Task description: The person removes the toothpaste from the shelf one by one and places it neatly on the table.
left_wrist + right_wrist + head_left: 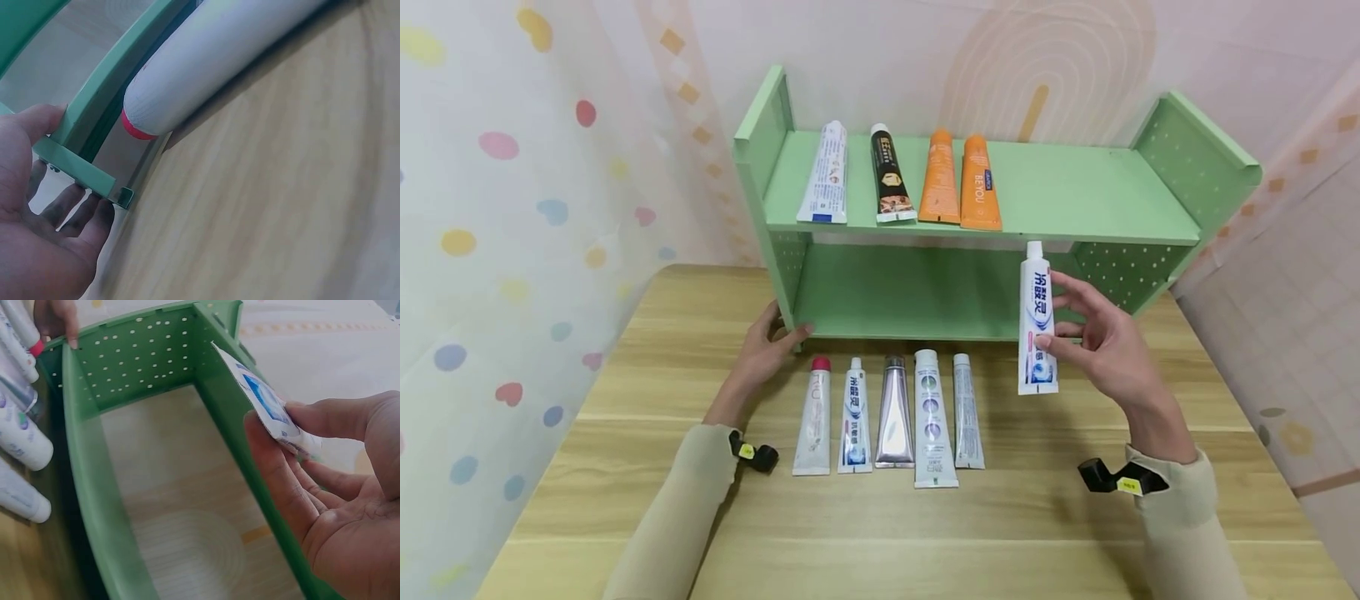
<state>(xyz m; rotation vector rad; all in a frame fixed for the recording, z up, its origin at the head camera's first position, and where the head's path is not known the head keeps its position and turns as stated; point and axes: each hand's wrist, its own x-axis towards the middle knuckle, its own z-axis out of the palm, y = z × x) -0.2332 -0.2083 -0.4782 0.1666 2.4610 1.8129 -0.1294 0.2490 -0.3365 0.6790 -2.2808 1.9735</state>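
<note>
My right hand [1112,350] pinches a white and blue toothpaste tube [1036,312] between thumb and fingers, cap up, in front of the right half of the green shelf [895,292]. Seen from the right wrist, the held tube [265,400] is nearly edge-on. With thumb and fingers on either side, my left hand [767,346] grips the shelf's lower left front corner; the left wrist view shows this green edge [78,165] between them. On the upper board lie a white tube [827,175], a black tube [891,175] and two orange tubes [940,179].
Several tubes lie in a row on the wooden table [850,533] before the shelf: a red-capped one [814,421], a white and blue one [855,421], a silver one [895,417], and two more white ones [931,425]. A patterned curtain [587,167] hangs behind.
</note>
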